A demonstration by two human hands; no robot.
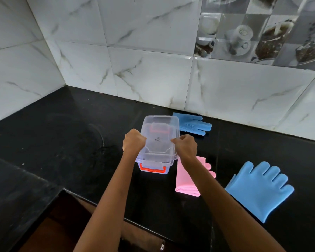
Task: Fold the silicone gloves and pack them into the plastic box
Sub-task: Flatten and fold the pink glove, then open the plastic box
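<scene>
A black, glossy table runs into a corner of white marble-look wall tiles, with a patch of picture tiles at upper right. On it lie three loose things around the box: a blue glove with a ribbed, bristly face behind the box near the wall, a smooth blue glove spread flat well to the right, and a pink glove just right of the box, partly hidden under the right forearm.

The box is clear plastic with rounded corners and an orange latch on its near end. Its clear lid sits tilted over the top, a second orange latch showing through it. The left hand grips the lid's left edge with clenched fingers; the right hand pinches the right edge, fingers closed on it. Nothing blocks the box's opening but the lid.
</scene>
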